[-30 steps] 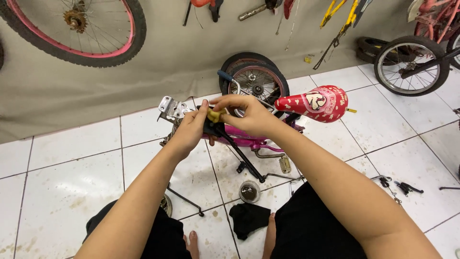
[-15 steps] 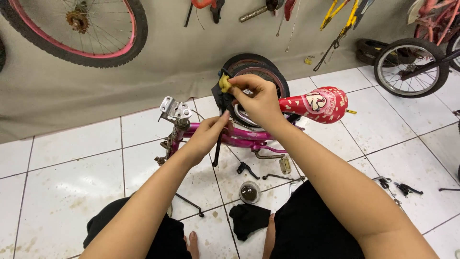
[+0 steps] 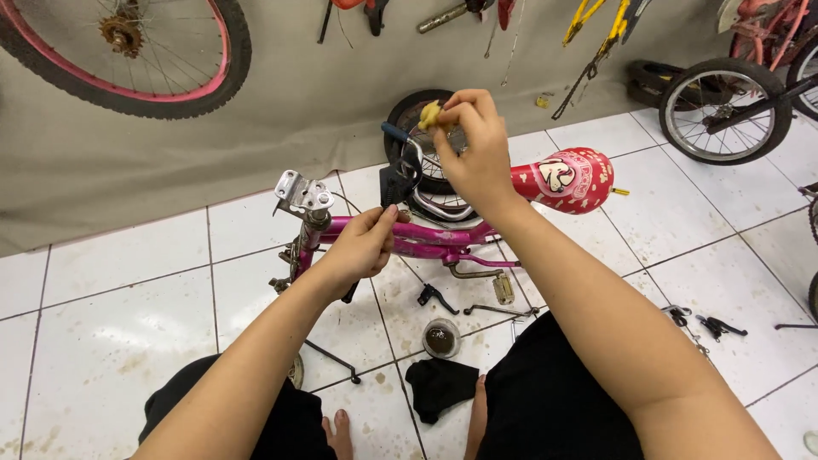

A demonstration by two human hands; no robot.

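A small pink child's bicycle frame (image 3: 426, 238) lies on the white tiled floor in front of me, with a red patterned saddle (image 3: 562, 179) and a black rear wheel (image 3: 417, 128) behind it. My left hand (image 3: 362, 247) grips the pink top tube. My right hand (image 3: 473, 149) is raised above the rear part of the frame, its fingers pinched on a small yellow lump (image 3: 430, 115). A black crank arm (image 3: 396, 179) and a blue-tipped part stick up beside that hand.
A small round open tin (image 3: 440, 338) and a black rag (image 3: 439, 388) lie near my knees. Loose black parts (image 3: 707, 324) sit at right. Bicycle wheels (image 3: 128, 51) and tools hang on the grey cloth wall; another small bike (image 3: 733, 106) stands at back right.
My right hand has lifted from the middle of the frame up to the rear wheel area with the yellow lump. My left hand has slid down onto the pink top tube.
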